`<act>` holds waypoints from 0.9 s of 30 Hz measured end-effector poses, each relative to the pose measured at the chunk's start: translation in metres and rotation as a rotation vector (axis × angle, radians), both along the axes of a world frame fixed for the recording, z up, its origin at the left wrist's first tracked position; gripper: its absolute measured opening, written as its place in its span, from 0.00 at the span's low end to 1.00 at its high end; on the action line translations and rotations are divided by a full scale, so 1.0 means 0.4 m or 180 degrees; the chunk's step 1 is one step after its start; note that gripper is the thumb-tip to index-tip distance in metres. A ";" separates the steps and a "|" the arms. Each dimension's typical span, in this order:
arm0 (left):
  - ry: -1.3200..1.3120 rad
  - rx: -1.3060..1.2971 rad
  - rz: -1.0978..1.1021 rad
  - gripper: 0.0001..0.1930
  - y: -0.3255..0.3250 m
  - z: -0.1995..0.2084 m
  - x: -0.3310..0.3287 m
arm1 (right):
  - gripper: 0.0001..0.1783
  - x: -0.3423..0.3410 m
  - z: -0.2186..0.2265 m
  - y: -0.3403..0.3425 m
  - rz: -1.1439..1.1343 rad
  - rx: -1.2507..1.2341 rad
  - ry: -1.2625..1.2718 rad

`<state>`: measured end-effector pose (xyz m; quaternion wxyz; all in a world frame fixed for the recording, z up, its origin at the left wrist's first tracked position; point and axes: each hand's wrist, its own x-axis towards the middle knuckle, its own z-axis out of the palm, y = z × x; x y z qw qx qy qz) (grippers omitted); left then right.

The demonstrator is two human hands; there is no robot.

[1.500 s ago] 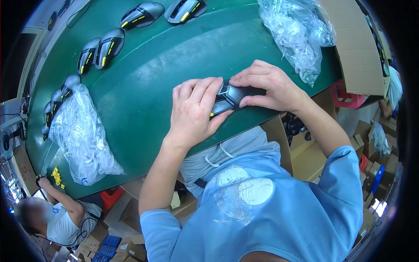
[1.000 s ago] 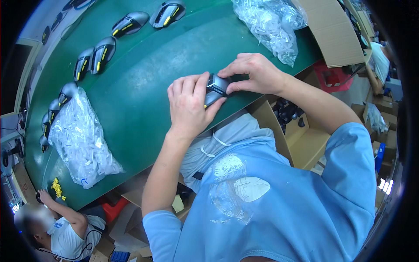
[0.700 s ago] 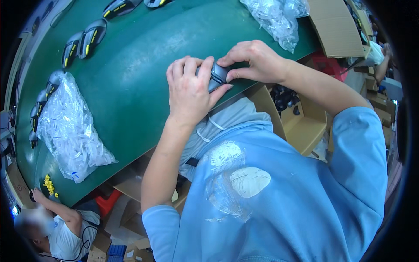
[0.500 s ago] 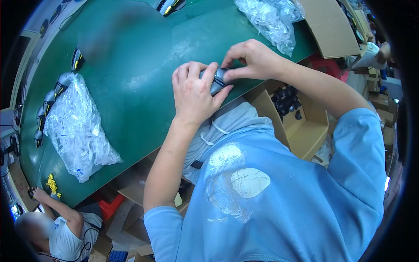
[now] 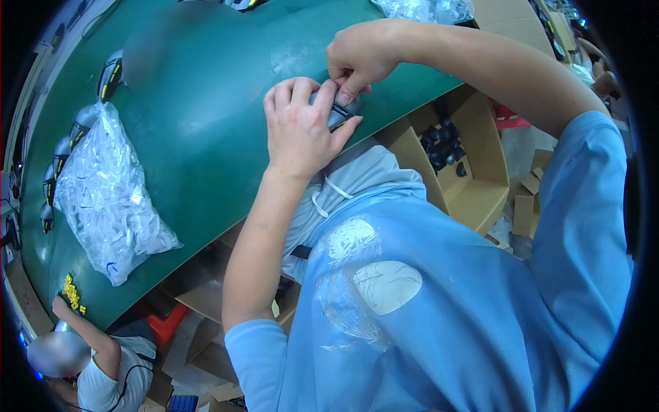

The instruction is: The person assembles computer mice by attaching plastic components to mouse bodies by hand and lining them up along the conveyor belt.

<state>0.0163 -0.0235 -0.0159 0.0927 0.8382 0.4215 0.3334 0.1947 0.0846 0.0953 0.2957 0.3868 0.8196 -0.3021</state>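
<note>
On the green table [image 5: 206, 178], close to its near edge, lies a grey-and-black rounded housing shaped like a computer mouse [image 5: 339, 117]. My left hand [image 5: 300, 130] is wrapped over its left part, with the thumb along the near side. Bent fingers and a thumb of my right hand [image 5: 360, 62] press at its upper right end. Whatever small part may be between those fingertips is hidden. Similar grey-and-black pieces with yellow strips [image 5: 84, 122] form a curved row at the far left.
A clear bag of pale pieces [image 5: 113, 199] lies left; another bag [image 5: 429, 9] is at the far edge. Below the table an open cardboard box [image 5: 480, 199] holds black parts [image 5: 443, 143]. A co-worker's hand [image 5: 60, 305] is beside small yellow parts [image 5: 71, 292].
My right hand has risen and turned, its fingers now pointing down onto the housing's end, with the elbow lifted. The left hand keeps its hold. The co-worker's hand has reached the yellow parts.
</note>
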 end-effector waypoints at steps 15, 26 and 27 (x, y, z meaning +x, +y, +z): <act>-0.0287 0.0297 0.0009 0.34 0.243 0.150 -0.009 | 0.11 0.213 -0.094 -0.274 -0.1848 0.0967 0.3139; 0.1379 0.0052 0.0529 0.40 0.658 0.072 0.186 | 0.17 0.540 0.014 0.383 -0.1056 0.2961 0.0462; 0.1263 0.0157 0.0419 0.41 0.646 0.064 0.178 | 0.21 0.560 -0.008 0.429 -0.1176 0.2991 0.0067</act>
